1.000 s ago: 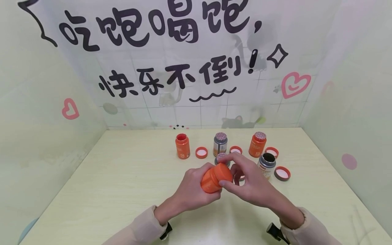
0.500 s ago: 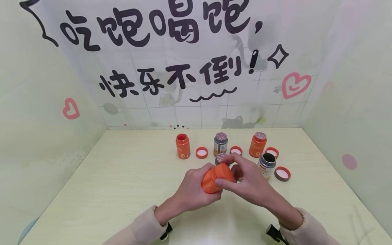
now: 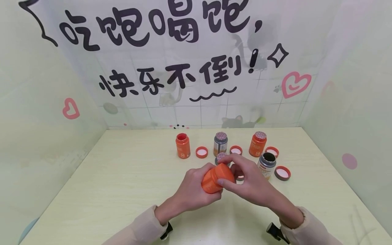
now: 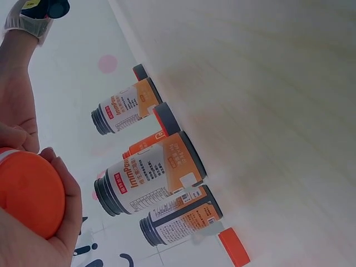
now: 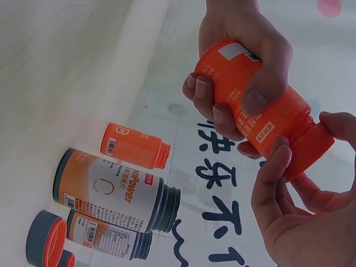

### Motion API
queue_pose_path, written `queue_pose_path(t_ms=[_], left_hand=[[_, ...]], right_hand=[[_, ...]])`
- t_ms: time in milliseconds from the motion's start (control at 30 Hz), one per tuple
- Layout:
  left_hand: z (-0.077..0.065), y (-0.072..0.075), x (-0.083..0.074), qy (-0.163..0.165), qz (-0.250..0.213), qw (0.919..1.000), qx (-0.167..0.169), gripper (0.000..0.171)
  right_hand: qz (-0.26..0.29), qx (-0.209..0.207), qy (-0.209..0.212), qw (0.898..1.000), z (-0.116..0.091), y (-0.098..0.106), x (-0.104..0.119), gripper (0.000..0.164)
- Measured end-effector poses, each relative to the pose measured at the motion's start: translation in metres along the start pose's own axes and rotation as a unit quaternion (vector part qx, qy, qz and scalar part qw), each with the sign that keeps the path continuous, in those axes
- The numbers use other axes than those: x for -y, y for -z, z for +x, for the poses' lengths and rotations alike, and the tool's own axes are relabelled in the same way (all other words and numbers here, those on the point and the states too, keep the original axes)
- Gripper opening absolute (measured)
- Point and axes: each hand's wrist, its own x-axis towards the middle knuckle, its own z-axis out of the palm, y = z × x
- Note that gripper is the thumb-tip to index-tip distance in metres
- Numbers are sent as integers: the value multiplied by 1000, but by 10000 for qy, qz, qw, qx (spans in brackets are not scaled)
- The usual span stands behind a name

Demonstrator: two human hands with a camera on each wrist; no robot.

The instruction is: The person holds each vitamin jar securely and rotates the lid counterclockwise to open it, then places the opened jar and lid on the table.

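My left hand grips the body of an orange bottle and holds it tilted above the table. In the right wrist view its fingers wrap round the printed bottle side, thumb lying across the front. My right hand pinches the orange cap between thumb and fingers, at the bottle's neck. The cap sits on the neck; how tightly cannot be told. In the left wrist view, the round orange bottle base faces the camera within the left palm.
Behind the hands stand an orange open-mouthed bottle, a grey bottle, another orange bottle with a foil-like top and a dark-mouthed white bottle. A further grey bottle is partly hidden. Several loose lids, including one red lid, lie among them.
My right thumb and fingers have shifted slightly round the cap, the thumb moving a little left. The bottle has moved a touch to the right in my left grip.
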Motion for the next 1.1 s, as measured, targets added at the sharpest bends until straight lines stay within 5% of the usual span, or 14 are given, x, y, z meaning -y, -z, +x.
queue_pose_path(t_ms=[333,733,1100], left_hand=[[1,-1,1,-102,13,9999,-37,44],[0,-1,1,-55,-70,10000,-29,43],[0,-1,-1,-33,-55,10000,13,45]], right_hand=[[27,207,323,9993,-1,2,-4,44],[206,128,-454,9987,0,-1,1,50],[-249,45,291,9993,-1,2,-3,46]])
